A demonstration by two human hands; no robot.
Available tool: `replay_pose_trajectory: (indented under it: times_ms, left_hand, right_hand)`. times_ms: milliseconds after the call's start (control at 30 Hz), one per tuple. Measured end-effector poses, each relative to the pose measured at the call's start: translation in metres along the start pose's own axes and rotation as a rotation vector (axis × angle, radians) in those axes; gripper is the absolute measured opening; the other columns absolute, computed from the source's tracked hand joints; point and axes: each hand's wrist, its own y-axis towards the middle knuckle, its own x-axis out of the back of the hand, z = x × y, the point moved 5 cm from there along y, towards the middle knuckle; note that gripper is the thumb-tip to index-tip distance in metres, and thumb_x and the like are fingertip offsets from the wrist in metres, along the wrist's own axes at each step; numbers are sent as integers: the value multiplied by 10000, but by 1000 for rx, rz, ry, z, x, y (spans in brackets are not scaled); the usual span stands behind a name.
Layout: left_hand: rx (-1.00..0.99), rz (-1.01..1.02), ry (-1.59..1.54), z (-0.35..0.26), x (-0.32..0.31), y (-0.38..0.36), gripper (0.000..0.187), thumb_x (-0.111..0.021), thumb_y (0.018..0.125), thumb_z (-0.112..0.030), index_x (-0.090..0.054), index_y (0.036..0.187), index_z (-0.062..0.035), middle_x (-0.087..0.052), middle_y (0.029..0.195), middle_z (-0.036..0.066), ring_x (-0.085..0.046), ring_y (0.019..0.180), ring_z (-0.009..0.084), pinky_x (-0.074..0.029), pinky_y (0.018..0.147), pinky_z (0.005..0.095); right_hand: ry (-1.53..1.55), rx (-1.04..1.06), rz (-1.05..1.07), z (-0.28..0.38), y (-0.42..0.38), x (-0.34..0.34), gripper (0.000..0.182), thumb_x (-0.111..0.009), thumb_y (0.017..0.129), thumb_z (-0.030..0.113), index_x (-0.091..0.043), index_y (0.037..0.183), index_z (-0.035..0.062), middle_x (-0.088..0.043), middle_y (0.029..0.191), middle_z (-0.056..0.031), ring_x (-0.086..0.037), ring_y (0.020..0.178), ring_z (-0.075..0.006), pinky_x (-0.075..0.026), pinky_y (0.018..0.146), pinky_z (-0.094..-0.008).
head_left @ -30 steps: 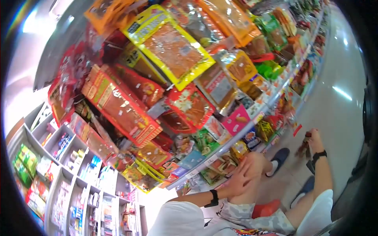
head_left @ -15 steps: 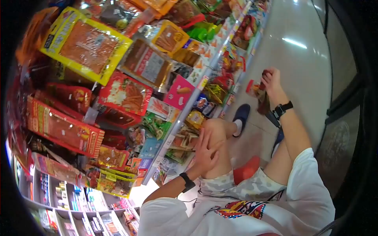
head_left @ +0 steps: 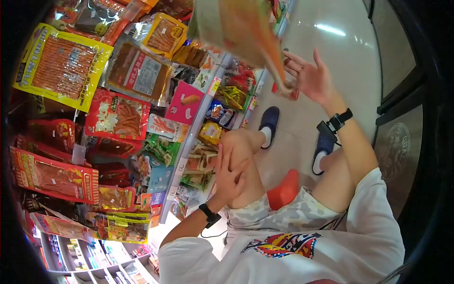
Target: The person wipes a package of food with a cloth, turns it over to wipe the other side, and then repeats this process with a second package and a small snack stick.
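Note:
My left hand [head_left: 231, 177] rests flat on my bent left knee, fingers spread and holding nothing. On the other side, my right hand [head_left: 312, 78] is open in the air, palm showing, thumb and fingers apart. A large packet [head_left: 236, 31], pale green and orange and smeared by motion, is up beside it, its lower edge right at my fingertips. The packet covers part of the shelf behind it. A small red-edged thing [head_left: 292, 93] shows just below that edge, its kind unclear.
Hanging snack packets, including a yellow-edged one [head_left: 59, 66] and a red one [head_left: 118, 113], fill the rack on the left. A shelf edge with price tags [head_left: 189, 137] runs beside my knee. Something red [head_left: 283, 189] is between my thighs. Dark panels [head_left: 402, 146] stand at the right.
My right hand has opened from a closed grip on a dark packet. A blurred packet now fills the upper middle. My left hand stays on my knee; the view has shifted.

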Motion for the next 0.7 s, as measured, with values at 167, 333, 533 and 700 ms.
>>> replay_pose_trajectory:
  times_ms: [167,333,533,700]
  left_hand:
    - [5,-22,-26,1,-2,-2,386,-638,828,-123,-779,1184,-170,-320,1641,239,-197,1535,519,-234,1213,606]
    - [31,3,7,-4,0,4,380,-650,799,-110,-799,1141,-187,-331,1636,244,-174,1539,527,-234,1221,585]
    - [84,-214,-402,51,6,26,424,-611,944,-143,-628,1346,-8,-558,1424,198,-545,1305,352,-414,1113,494]
    - [458,-363,-785,138,-60,142,321,-606,1021,-156,-602,1288,20,-684,1161,98,-669,1003,176,-545,862,298]
  right_hand:
    - [-129,124,-112,3,0,7,876,-400,1014,687,-338,1599,37,-413,1575,-111,-401,1406,-225,-298,1172,-462]
    - [-592,220,-285,9,-2,3,879,-767,897,162,-272,1601,-19,-391,1593,-140,-470,1383,-242,-423,1109,-387]
    - [-426,140,-688,14,-4,61,323,-742,849,53,-637,1141,-36,-692,1107,-141,-690,951,-262,-573,844,-439]
    - [-169,299,-875,30,-4,68,190,-686,898,107,-639,1049,1,-673,1030,-122,-660,941,-274,-554,883,-449]
